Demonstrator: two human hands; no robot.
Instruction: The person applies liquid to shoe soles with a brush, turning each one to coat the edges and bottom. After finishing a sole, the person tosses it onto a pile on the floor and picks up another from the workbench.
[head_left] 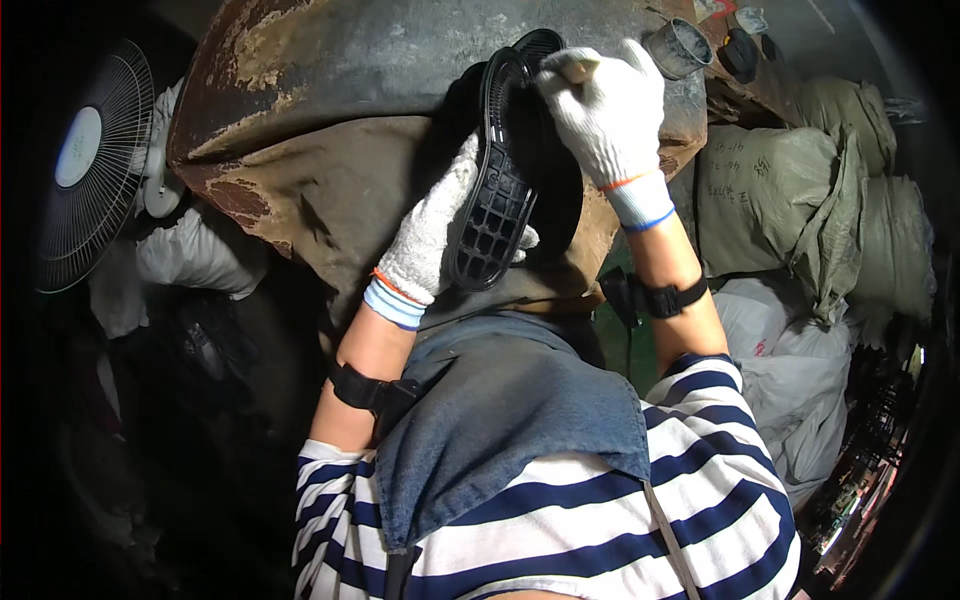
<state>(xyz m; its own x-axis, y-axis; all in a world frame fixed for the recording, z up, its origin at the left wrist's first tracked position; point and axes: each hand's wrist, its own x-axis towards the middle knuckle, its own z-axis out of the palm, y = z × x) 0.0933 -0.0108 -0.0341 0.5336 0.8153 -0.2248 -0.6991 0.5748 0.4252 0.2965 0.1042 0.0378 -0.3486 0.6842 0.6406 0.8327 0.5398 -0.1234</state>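
My left hand (432,228), in a white knit glove, grips a black shoe sole (490,215) from its left side and beneath, with fingertips showing past its right edge. The sole is tilted nearly upright, and its raised rim surrounds a grid of hollow cells. Behind its upper end shows the curved tip of another black sole-like piece (540,42). My right hand (608,110), gloved the same way, is beside that upper end with thumb and fingers drawn together. What its fingertips pinch, if anything, is too small to make out.
A worn, cloth-draped work surface (330,75) lies ahead. A metal can (678,48) stands at its far right. Green woven sacks (770,190) and pale bags (780,360) are piled to the right. A fan (90,150) stands at the left.
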